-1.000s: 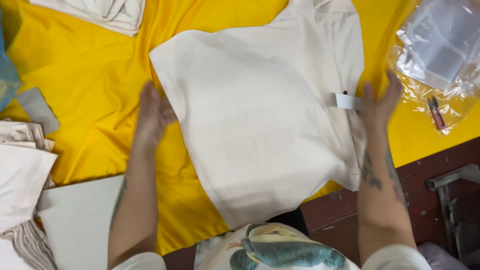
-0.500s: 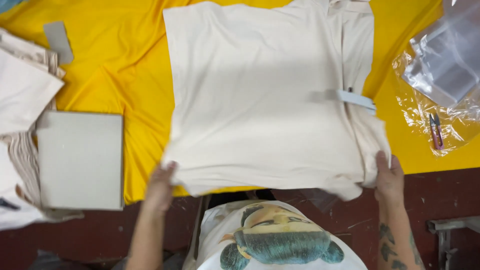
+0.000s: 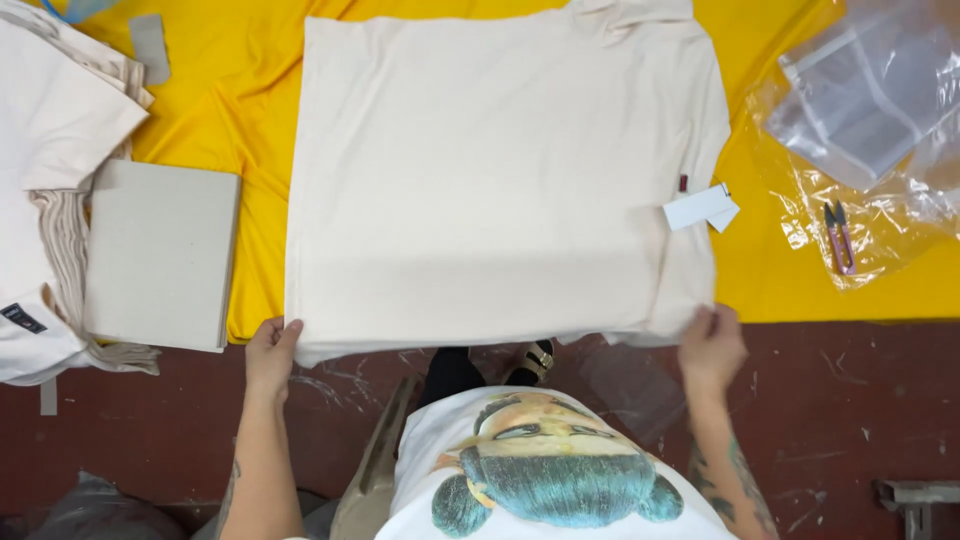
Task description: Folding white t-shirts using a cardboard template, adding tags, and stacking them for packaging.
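Cream shirt (image 3: 480,180) now squarer on yellow surface (image 3: 240,120), left hand (image 3: 270,350) and right hand (image 3: 712,345) still pinching its near hem, tag (image 3: 700,208) shifted right

Cream-coloured cotton garment (image 3: 480,180), plain, folded into a broad rectangle, lying flat on the yellow cloth-covered desk (image 3: 250,120). Near edge overhangs the desk's front. Surface smooth, with light creasing at the far edge. White paper tags (image 3: 700,208) and a small dark red label (image 3: 683,183) sit at its right side. Near corners are pinched at left and right.
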